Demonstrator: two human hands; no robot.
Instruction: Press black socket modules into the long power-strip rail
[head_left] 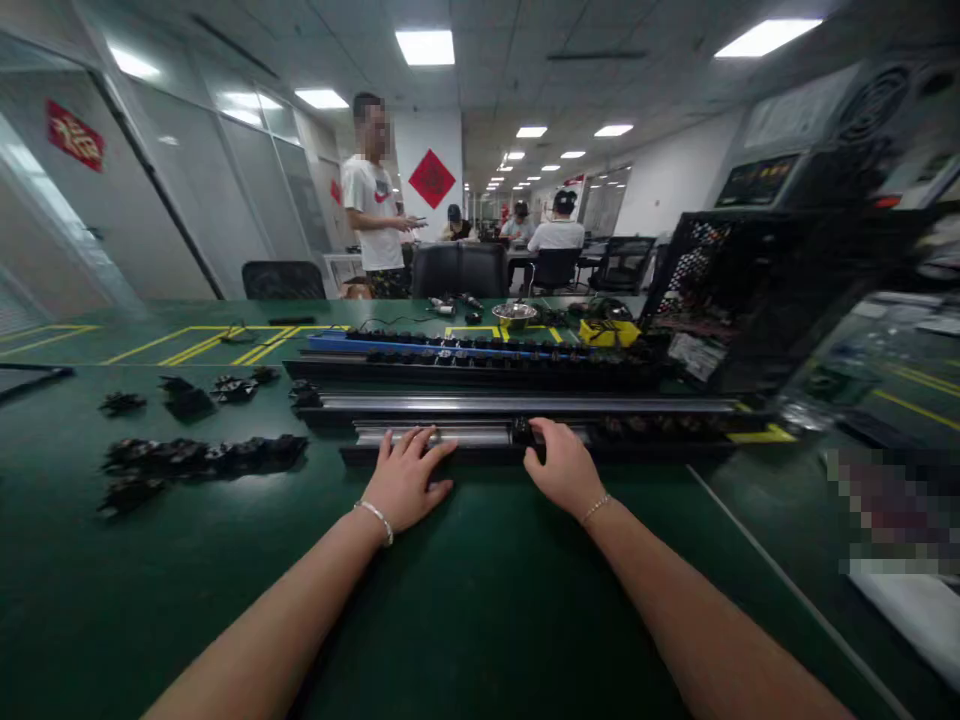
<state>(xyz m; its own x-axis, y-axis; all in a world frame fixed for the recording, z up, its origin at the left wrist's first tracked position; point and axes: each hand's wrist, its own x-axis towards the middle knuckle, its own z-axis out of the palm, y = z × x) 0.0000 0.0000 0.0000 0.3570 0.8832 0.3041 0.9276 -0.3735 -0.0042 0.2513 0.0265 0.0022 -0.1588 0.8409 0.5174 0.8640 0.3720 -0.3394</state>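
In front of me a long rail with a bright metal channel and black sides (480, 436) lies across the green table. My left hand (407, 478) rests on its left part, fingers spread and holding nothing. Thumb and fingers of my right hand (564, 466) curl around the right side of a small black block (520, 431) seated in the channel. Further right along this rail sit more dark parts (637, 428), too dim to make out. A second rail (525, 404) runs parallel just behind it.
Loose black parts (202, 456) lie in clusters on the left. Behind the rails are a blue strip (337, 343) with black pieces, a metal bowl (514, 312) and a yellow tray (611, 332). Dark equipment (750, 270) stands at right. A person (373, 195) stands beyond the table.
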